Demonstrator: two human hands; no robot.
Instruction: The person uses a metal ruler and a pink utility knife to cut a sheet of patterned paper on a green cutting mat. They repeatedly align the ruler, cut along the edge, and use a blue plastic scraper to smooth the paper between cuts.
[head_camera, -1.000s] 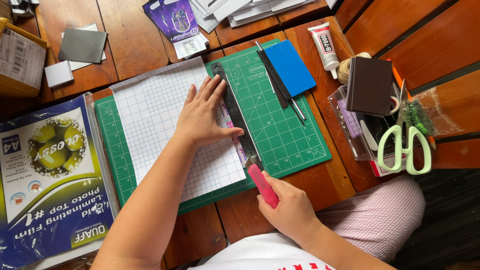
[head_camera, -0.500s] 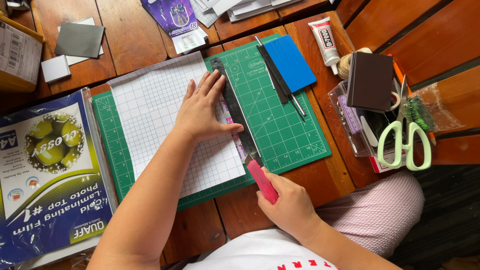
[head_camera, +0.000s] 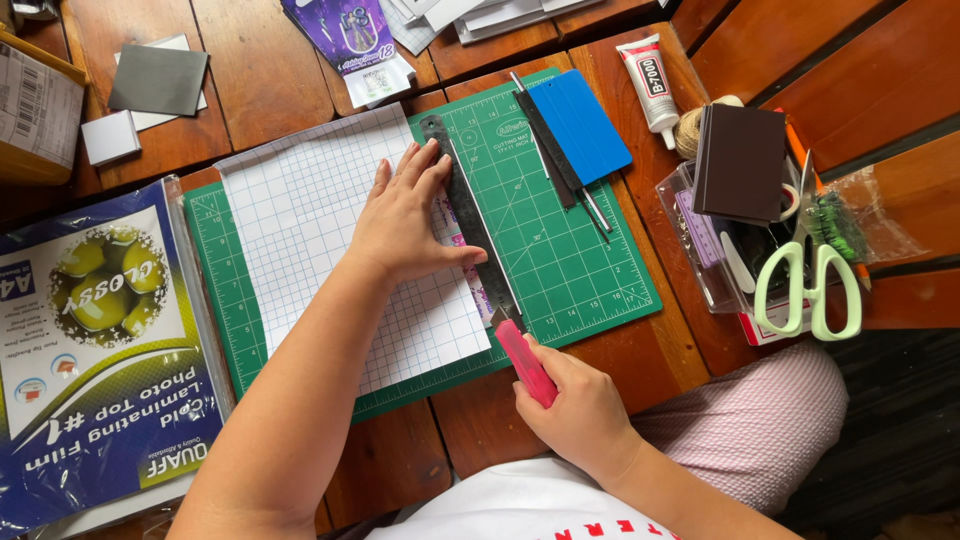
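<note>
My left hand (head_camera: 410, 215) presses flat on a white gridded sheet (head_camera: 320, 210) and holds down a dark metal ruler (head_camera: 470, 215) along the sheet's right edge. The sheet and ruler lie on a green cutting mat (head_camera: 570, 250). My right hand (head_camera: 580, 410) grips a pink utility knife (head_camera: 525, 360) at the near end of the ruler, its tip against the ruler's edge by the mat's front border.
A blue scraper card (head_camera: 580, 125) and a dark strip lie on the mat's far corner. A glue tube (head_camera: 650, 80), twine, a clear box with a dark booklet (head_camera: 740, 160) and pale green scissors (head_camera: 810, 285) stand at right. A laminating film pack (head_camera: 95, 350) lies at left.
Both hands stay in nearly the same place; the view has shifted slightly. The knife remains at the ruler's near end.
</note>
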